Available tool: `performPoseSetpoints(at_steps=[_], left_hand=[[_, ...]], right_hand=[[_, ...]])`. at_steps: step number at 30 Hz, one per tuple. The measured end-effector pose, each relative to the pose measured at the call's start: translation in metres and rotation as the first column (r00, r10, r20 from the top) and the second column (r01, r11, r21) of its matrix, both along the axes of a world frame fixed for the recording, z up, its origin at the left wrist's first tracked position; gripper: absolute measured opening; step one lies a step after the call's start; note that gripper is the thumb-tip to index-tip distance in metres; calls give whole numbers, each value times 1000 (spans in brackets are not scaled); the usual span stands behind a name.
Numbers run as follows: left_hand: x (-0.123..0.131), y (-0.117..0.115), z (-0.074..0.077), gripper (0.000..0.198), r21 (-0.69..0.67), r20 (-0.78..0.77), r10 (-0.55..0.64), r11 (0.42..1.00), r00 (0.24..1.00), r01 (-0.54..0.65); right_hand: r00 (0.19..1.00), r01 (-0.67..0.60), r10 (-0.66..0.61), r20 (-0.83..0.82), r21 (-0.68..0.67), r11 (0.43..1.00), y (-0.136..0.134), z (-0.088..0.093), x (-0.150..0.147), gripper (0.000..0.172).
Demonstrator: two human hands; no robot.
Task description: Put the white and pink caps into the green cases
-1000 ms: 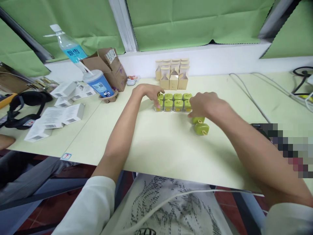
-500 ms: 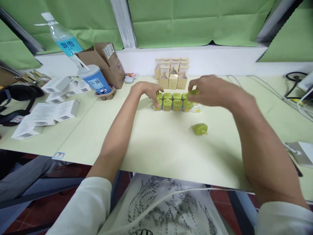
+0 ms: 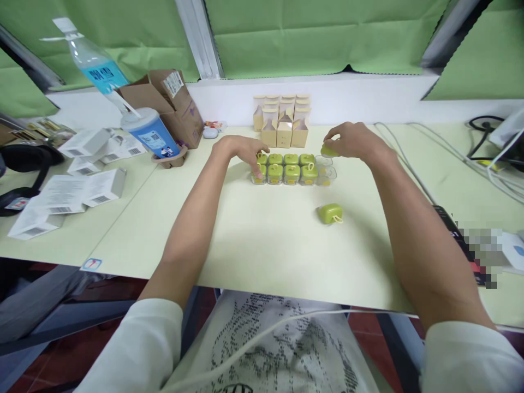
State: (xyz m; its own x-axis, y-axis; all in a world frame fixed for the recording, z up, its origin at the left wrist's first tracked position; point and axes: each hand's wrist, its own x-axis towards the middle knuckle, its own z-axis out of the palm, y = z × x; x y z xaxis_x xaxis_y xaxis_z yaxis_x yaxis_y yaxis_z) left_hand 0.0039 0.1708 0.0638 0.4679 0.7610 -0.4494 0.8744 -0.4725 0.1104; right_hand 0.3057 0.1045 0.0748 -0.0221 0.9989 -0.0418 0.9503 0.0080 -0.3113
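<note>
While the left hand [image 3: 242,148], fingers spread, rested at the left end of the lidded jars [image 3: 291,173], probably steadying the rows, the right hand [image 3: 349,141] pinched a green lid [image 3: 327,151] beside two uncapped jars [image 3: 327,174]; a second lid [image 3: 331,213] lay on the tabletop [image 3: 270,245].

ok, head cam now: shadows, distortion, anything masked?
Head view: soft shadows left of the right forearm and loose green lid; blue-labelled bottle leans outward, likely wide-angle distortion; pixelation masks part of the phone; clear jars blend into pale tabletop.
</note>
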Motion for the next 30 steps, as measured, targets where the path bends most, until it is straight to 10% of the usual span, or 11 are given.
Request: performPoseSetpoints(at_steps=[17, 30], left_hand=[[4, -5, 3, 143, 3, -21, 31, 1000, 999, -31], [2, 2, -3, 139, 0, 59, 0, 1000, 998, 0]], right_hand=[[960, -66, 81, 270, -64, 996, 27, -36, -2, 52], [989, -48, 78, 127, -223, 974, 26, -35, 1, 32]])
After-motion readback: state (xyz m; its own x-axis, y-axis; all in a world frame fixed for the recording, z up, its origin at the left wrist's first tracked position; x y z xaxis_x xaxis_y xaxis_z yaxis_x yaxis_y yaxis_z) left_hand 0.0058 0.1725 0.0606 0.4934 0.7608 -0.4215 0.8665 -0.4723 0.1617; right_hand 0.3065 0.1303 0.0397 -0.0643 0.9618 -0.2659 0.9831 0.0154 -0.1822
